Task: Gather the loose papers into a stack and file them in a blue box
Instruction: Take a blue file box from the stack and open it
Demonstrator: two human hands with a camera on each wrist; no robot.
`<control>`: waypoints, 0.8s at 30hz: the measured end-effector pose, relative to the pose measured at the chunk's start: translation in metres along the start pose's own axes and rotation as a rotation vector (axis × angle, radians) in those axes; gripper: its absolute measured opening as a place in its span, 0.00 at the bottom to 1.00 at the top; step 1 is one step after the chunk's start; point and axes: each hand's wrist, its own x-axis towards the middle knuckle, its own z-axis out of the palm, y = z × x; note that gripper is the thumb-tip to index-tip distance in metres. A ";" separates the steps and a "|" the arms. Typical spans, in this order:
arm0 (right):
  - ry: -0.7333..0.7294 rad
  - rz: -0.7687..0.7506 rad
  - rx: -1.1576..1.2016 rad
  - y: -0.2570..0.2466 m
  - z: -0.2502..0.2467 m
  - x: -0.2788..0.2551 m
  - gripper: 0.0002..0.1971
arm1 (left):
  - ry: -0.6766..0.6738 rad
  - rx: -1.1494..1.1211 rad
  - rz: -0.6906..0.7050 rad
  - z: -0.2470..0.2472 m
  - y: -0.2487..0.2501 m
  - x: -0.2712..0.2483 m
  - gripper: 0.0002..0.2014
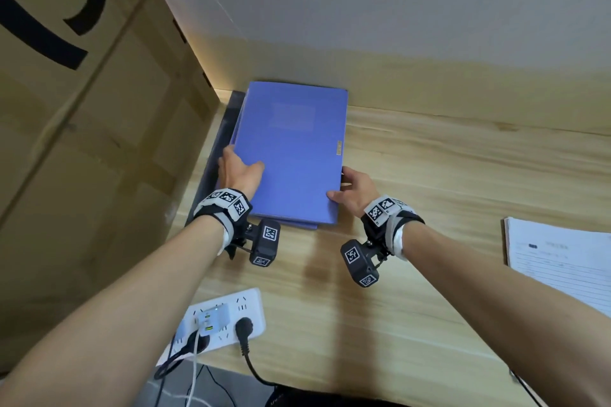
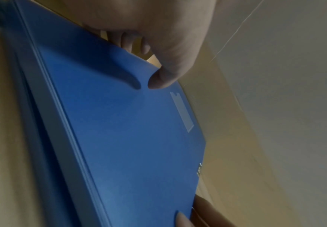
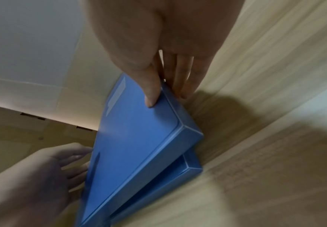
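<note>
Both arms reach forward; left hand (image 1: 239, 170) and right hand (image 1: 355, 190) pinch with thumbs on top.

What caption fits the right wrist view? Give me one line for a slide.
Right hand lifts the lid of the blue file box on the wooden desk, left hand at its far edge.

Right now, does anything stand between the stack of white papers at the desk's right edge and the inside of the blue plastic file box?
Yes: the blue plastic file box's lid, only partly raised. The right hand grips its right edge; the left hand holds its left. Bare desk separates it from the stack of white papers.
</note>
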 end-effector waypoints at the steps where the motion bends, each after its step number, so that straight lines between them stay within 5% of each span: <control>1: 0.009 -0.010 0.015 0.003 -0.006 -0.005 0.27 | -0.009 -0.021 0.002 0.003 0.002 -0.006 0.36; 11: 0.100 -0.014 0.075 0.053 -0.095 -0.076 0.30 | -0.144 -0.045 0.097 0.063 0.026 -0.095 0.36; 24: 0.210 0.106 0.020 0.150 -0.175 -0.172 0.28 | -0.413 0.197 0.140 0.156 0.005 -0.206 0.35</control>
